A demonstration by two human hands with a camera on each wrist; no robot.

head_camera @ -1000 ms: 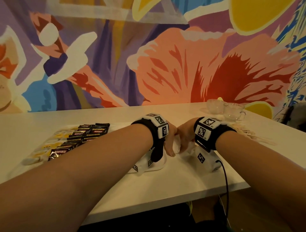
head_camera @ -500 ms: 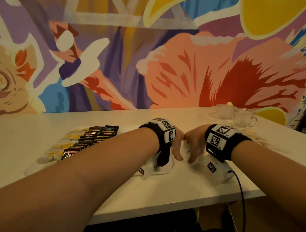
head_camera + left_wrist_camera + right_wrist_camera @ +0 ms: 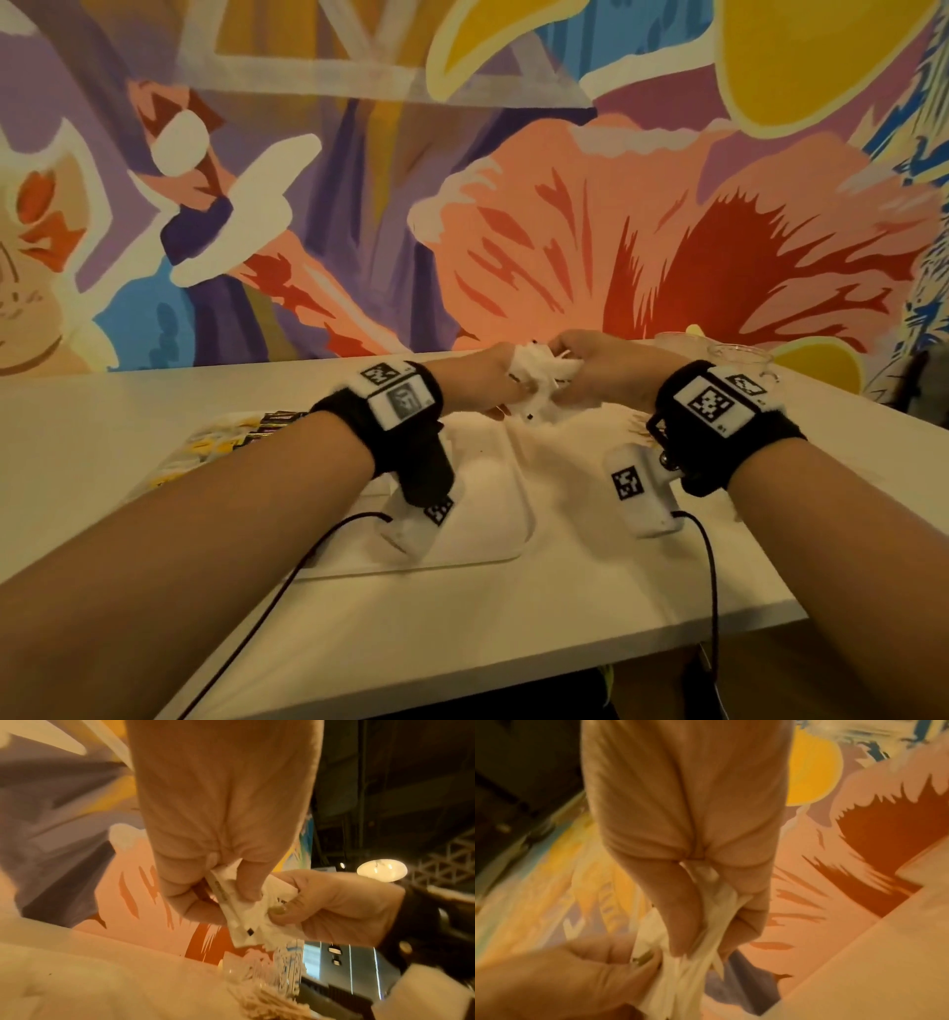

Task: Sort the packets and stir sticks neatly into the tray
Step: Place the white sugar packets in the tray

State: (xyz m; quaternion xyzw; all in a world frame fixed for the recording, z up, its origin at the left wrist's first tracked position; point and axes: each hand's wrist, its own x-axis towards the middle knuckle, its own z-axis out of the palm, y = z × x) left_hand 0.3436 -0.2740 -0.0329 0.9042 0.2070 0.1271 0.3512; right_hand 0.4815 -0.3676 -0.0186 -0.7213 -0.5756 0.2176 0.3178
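Both hands are raised above the white tray and hold one bunch of white packets between them. My left hand grips the bunch from the left, its fingers curled round the packets. From the right, my right hand pinches the same packets. Dark packets and yellow packets lie in rows in the tray's left part. Wooden stir sticks lie in a heap on the table to the right of the tray.
Two clear glass cups stand at the back right of the white table, near the painted wall. The table's front edge runs close below my wrists. Cables hang from both wrist cameras.
Both hands have risen from the tray's near part and moved away from me, lifting the bunch of white packets into the air between them.
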